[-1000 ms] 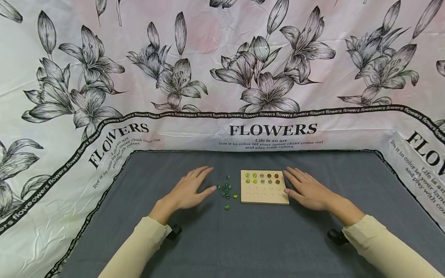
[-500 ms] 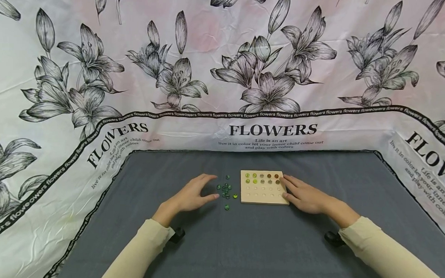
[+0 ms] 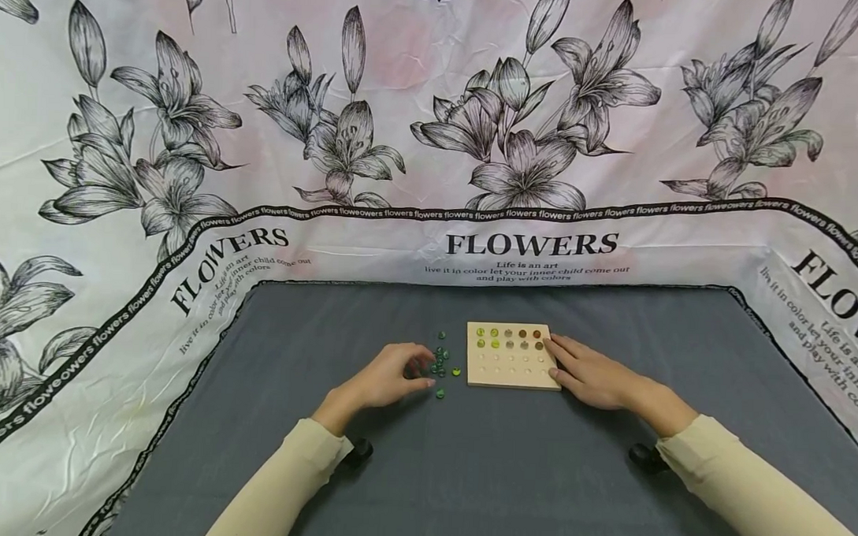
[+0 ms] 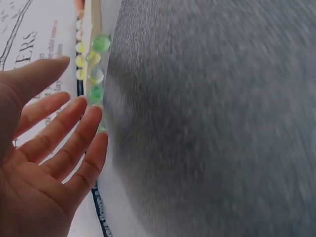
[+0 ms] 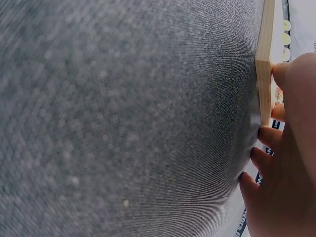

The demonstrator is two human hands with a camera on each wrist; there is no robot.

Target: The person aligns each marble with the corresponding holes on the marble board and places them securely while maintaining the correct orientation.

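Green glass marbles [image 3: 437, 371] lie in a loose cluster on the grey cloth, with a yellow-green marble [image 3: 457, 372] at their right. My left hand [image 3: 383, 377] reaches over the cluster's left side, thumb apart from the bent fingers; the left wrist view shows nothing between them. Whether a fingertip touches a marble [image 4: 101, 43], I cannot tell. Right of the cluster lies a pale wooden board [image 3: 513, 382] with rows of round hollows. Yellow-green, clear and brown marbles fill its two far rows. My right hand [image 3: 598, 379] rests its thumb and fingertips on the board's right edge.
Grey cloth [image 3: 493, 475] covers the table. Behind and at both sides hangs a white curtain [image 3: 373, 250] printed with lilies and lettering. One green marble [image 3: 440, 394] lies nearer than the cluster, another green marble [image 3: 442, 335] farther off.
My left hand has moved right to the green marbles, its fingers bending more. My right hand has shifted slightly left onto the board's edge. The head view has tilted a little.
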